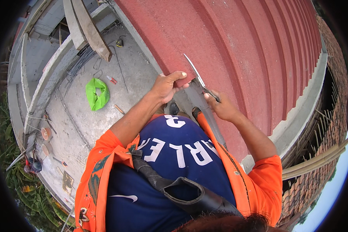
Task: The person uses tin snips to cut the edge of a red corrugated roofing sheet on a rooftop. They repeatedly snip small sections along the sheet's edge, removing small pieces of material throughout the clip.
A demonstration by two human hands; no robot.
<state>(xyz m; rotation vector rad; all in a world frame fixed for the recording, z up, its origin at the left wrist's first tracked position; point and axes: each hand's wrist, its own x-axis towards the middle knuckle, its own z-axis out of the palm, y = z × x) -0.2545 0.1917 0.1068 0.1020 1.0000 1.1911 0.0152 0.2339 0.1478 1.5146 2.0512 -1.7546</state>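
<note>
Red corrugated roofing sheet [236,42]: the largest item in view, granular-coated, ribbed, filling the upper right. It lies over a concrete roof slab [139,73], and its lower left edge runs diagonally down toward the person's body.

Concrete roof slab: bare grey, carrying loose items well apart from the work. These are a bright green cloth [96,94], a small red-handled tool [111,79], a short piece of wood [119,109], bundled steel bars [81,62] and timber planks [89,29] at upper left.

Tin snips [199,79]: long pale blades, pointing up and away along the sheet's edge, with the tips resting on the red surface. The blades appear nearly closed.

Left hand [168,86]: curled over the sheet's edge just beside the blades, fingers folded on top and thumb beneath as far as can be seen, gripping the sheet itself.

Right hand [220,105]: wrapped tight around the snips' dark handles, fingers squeezed together.

Progress, as a judgement: the snips are engaged at the lower edge of the sheet, and a narrow grey strip [189,96] shows between the hands where the edge meets the slab. Whether a cut line already runs behind the blades cannot be told, since the hands cover it. Most of the edge ahead of the tips looks intact, so the cutting seems at an early stage.
</note>
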